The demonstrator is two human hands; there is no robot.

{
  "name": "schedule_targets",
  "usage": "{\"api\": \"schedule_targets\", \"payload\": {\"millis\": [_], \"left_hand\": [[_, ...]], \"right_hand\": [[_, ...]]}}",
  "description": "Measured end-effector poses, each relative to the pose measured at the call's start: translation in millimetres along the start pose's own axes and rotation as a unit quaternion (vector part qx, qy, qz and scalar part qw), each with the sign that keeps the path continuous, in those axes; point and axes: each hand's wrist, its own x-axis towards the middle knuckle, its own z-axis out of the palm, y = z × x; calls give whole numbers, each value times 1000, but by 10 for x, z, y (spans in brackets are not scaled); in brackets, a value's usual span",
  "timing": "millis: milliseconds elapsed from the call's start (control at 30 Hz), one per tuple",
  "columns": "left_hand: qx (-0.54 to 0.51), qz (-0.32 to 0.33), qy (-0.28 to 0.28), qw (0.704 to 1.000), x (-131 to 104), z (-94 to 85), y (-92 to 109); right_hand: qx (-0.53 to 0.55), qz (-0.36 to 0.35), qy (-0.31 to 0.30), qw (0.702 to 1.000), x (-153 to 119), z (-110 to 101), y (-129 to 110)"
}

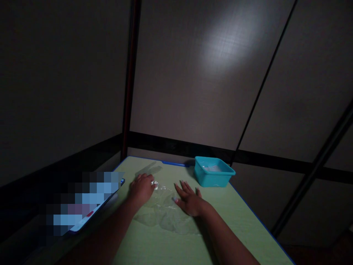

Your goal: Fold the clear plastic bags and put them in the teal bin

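The plastic (168, 217) lay on the tabletop (154, 248), apparently being flattened; left hand (142, 188) curled at its edge, grip unclear, right hand (192, 202) spread wide. Further smoothing seemingly called for even pressure.

On my feed the tub (215, 180) looks like smooth moulded plastic with a soft sheen. To its left I see a thin plastic sheet (167, 218) — clear, crinkled, glossy enough to glint. The counter (154, 248) beneath the tub seems smooth and nearly matt. Beyond the tub, the wall panel (187, 92) reads finely textured — satiny, with one blurred highlight.
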Motion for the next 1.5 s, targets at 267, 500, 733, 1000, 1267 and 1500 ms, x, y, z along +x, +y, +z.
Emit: {"api": "schedule_targets", "payload": {"millis": [267,500,733,1000,1267,1500], "left_hand": [[2,-9,-2,1000,-47,-85,74],[20,-7,19,1000,-62,-102,86],[24,-17,16,999,-69,-155,93],[-37,59,58,996,-170,-316,302],[-122,318,-143,929,-498,-298,514],[-31,208,-130,969,-452,-281,367]], "right_hand": [[4,6,-18,1000,-19,-39,-26],[8,12,21,1000,-19,-40,12],[-7,22,5,1000,28,15,87],[-4,21,33,999,73,49,92],[12,27,83,996,40,-48,88],[-1,46,212,976,-173,-345,-20]]}}
